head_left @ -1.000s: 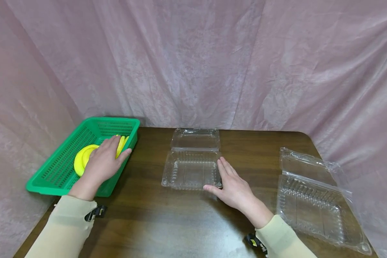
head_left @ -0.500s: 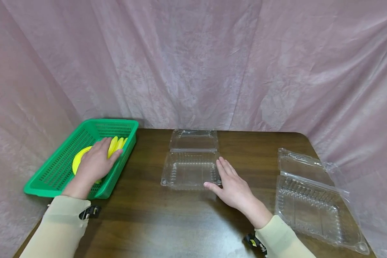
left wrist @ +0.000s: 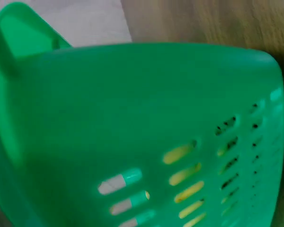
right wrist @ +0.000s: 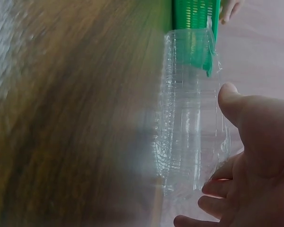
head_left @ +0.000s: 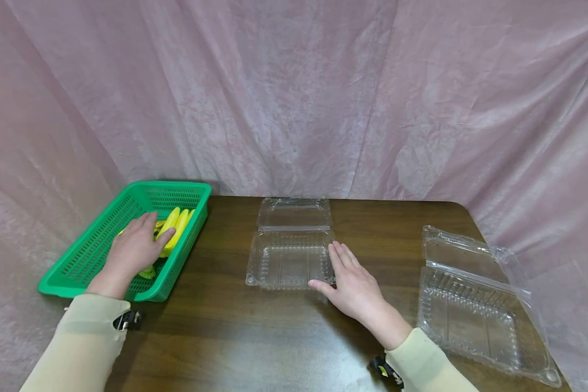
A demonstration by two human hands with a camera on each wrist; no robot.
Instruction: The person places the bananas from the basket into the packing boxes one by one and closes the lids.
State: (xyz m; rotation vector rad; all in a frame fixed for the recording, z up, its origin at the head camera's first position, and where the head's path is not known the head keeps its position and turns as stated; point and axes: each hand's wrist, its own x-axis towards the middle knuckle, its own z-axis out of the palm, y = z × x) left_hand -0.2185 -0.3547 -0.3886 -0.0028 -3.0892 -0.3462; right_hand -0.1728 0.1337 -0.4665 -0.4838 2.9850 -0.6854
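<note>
**Left hand [head_left: 131, 247] over bananas [head_left: 178, 228], right hand [head_left: 355, 286] at clear box [head_left: 284, 264]**

Left grip on any banana: can't tell. Right is straight-fingered at clear box's right edge, likely steadying it. Bananas sit in green basket [left wrist: 132, 90], left; second box [head_left: 470, 321], near right.

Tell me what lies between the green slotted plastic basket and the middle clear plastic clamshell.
Only bare brown wood-grain tabletop lies between the green slotted plastic basket and the middle clear plastic clamshell, as the head view shows.
</note>
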